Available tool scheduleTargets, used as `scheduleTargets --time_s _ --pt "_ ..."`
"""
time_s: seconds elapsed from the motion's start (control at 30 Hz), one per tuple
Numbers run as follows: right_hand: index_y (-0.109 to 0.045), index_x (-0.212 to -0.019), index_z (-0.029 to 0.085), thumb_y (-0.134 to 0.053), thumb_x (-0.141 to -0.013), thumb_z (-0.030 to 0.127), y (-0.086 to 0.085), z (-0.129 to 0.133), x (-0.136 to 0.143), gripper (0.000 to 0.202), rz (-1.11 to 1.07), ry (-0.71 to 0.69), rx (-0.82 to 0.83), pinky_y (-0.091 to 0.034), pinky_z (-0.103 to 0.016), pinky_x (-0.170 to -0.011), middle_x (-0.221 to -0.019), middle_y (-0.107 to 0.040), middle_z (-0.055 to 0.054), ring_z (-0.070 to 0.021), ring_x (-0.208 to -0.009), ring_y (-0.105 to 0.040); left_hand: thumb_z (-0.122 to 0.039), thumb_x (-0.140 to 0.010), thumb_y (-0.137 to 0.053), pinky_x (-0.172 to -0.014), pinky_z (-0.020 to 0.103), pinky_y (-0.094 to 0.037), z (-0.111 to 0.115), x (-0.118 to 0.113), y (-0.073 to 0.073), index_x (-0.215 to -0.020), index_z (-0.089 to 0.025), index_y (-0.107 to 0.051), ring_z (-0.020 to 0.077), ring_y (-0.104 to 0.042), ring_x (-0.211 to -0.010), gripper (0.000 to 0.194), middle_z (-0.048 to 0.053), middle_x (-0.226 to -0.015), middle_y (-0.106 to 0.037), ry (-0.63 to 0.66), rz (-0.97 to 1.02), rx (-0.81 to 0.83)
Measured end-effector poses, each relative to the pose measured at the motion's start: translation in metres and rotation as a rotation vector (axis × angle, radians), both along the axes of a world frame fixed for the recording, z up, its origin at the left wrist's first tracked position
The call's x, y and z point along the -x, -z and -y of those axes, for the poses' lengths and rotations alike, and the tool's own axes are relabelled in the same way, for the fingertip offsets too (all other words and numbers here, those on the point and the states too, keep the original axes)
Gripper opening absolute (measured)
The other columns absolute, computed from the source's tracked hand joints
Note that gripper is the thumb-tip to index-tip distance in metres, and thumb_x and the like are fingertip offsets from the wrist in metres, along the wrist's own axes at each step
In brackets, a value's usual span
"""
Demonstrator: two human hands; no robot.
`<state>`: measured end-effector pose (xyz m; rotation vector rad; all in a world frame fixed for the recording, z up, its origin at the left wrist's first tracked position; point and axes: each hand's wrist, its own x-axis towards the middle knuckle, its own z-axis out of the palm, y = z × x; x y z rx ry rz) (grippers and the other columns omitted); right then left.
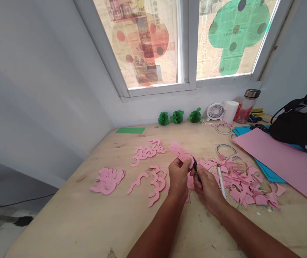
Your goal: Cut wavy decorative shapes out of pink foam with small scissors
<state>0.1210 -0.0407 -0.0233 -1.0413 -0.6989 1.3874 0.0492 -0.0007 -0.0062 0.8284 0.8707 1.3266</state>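
My left hand (pixel 179 175) pinches a piece of pink paper (pixel 179 150) with curved outlines on it, held above the table. In my right hand (pixel 207 184) is a pair of dark-handled scissors (pixel 195 166), its blades at the right edge of that paper. My fingers cover most of the handles. To the left lie wavy pink cut-outs (pixel 157 181), a single curved strip (pixel 138 182), another group of cut-outs (pixel 148 152) and a stacked pile of cloud-like shapes (pixel 109 180). Right of my right hand, a white pen (pixel 221 181) rests beside a heap of pink scraps (pixel 246 182).
Green paper balls (pixel 177 116), a small white fan (pixel 215 111) and a glass bottle (pixel 247 107) stand along the wall. Tape rings (pixel 226 151), pink sheets (pixel 285 157), blue sheets (pixel 269 170) and a black bag (pixel 298 122) are at right. Green paper (pixel 130 130) lies at the back left.
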Motion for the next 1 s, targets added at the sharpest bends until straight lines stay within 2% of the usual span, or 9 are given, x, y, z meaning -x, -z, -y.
scheduleTargets --time_s 0.6,1.0 --pt "-0.051 -0.072 0.017 -0.048 -0.08 0.051 0.0029 -0.0017 -0.0006 0.036 0.009 -0.017 -0.006 -0.012 -0.018 -0.035 -0.04 -0.025 0.011 -0.0038 -0.035 -0.014 -0.025 -0.065 -0.063 -0.043 0.02 -0.03 0.0027 -0.0009 -0.0095 -0.057 -0.014 -0.044 0.0052 -0.038 -0.042 0.023 -0.005 -0.051 -0.043 0.006 0.096 0.024" --pt "-0.05 -0.071 0.017 -0.05 -0.076 0.055 0.0007 -0.0012 -0.0009 0.038 0.024 -0.014 -0.001 -0.011 -0.019 -0.035 -0.04 -0.026 0.011 -0.0044 -0.035 -0.014 -0.028 -0.066 -0.063 -0.045 0.022 -0.034 0.0009 0.0017 -0.004 -0.058 -0.015 -0.045 0.0056 -0.039 -0.041 0.023 -0.005 -0.05 -0.043 0.025 0.026 0.009"
